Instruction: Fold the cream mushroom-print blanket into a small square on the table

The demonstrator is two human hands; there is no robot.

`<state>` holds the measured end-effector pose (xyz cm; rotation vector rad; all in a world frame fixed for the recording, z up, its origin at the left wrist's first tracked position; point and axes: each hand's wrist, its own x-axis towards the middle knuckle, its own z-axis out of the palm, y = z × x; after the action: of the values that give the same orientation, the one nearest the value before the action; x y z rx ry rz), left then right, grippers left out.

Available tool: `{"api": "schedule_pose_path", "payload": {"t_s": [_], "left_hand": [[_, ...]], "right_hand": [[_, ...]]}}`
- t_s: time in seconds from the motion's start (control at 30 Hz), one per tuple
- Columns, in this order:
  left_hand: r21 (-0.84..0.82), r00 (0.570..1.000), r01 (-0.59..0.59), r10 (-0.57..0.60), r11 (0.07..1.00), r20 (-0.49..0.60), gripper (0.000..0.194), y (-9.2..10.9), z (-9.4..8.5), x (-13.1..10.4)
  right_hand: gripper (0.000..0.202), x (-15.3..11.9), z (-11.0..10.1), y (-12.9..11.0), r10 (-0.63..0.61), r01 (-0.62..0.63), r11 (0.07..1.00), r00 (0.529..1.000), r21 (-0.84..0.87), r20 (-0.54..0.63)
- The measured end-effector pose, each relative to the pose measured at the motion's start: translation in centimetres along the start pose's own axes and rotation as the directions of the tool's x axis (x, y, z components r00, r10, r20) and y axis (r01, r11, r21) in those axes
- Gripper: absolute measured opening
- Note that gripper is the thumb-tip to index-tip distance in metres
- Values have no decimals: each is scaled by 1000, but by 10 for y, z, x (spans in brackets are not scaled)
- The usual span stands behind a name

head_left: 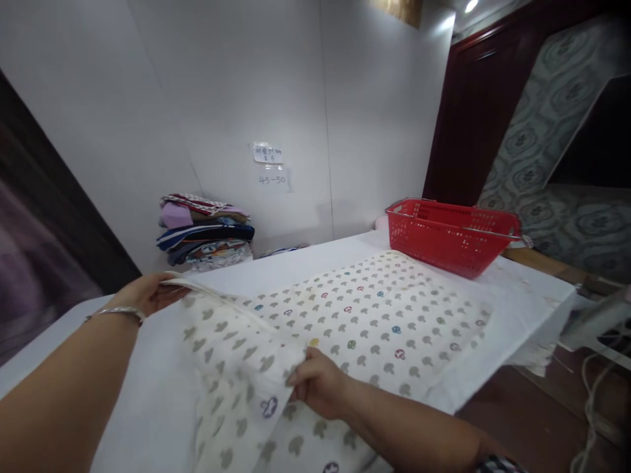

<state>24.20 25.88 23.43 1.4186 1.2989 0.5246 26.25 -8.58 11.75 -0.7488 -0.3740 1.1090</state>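
Note:
A white cloth with grey and coloured mushroom prints (pixel 355 315) lies spread over the white table, its near-left part lifted and folded up. At the left, my left hand (pixel 150 293), with a silver bangle at the wrist, is closed on a corner of the raised edge. Near the middle, my right hand (pixel 320 383) pinches the same edge between thumb and fingers. Between the two hands the edge runs slanting down to the right, and the cloth hangs below it toward the front.
A red plastic basket (pixel 444 233) stands at the table's back right. Folded fabrics (pixel 207 230) are stacked at the back left against the wall. Paper labels (pixel 269 153) are on the wall. The white table's (pixel 537 279) right edge drops to a floor with cables.

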Motion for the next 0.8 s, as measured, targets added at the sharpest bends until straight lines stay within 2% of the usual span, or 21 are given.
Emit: {"api": "schedule_pose_path", "payload": {"t_s": [0.03, 0.07, 0.2, 0.3, 0.5, 0.77, 0.8], "left_hand": [[-62, 998, 55, -52, 997, 45, 24, 4, 8, -6], [-79, 997, 58, -53, 995, 64, 22, 7, 16, -12], [-59, 977, -57, 68, 997, 203, 16, 21, 54, -28], [-72, 950, -94, 111, 993, 293, 21, 33, 92, -34], [-106, 907, -166, 194, 980, 374, 22, 54, 183, -59], [-65, 845, -259, 259, 964, 468, 15, 66, 310, -99], [-70, 828, -306, 302, 950, 472, 15, 66, 324, -105]], "right_hand": [[9, -3, -7, -8, -20, 20, 1000, 1000, 18, -8], [12, -7, -14, -16, -37, 37, 999, 999, 38, -16], [27, -19, -46, -48, -113, 118, 986, 992, 121, -51], [31, -29, -75, -69, -174, 190, 967, 980, 172, -101], [33, -57, -140, -108, -279, 343, 917, 916, 205, -288], [28, -103, -218, -152, -361, 501, 853, 771, 149, -524], [28, -109, -227, -157, -370, 514, 847, 754, 137, -542]]}}
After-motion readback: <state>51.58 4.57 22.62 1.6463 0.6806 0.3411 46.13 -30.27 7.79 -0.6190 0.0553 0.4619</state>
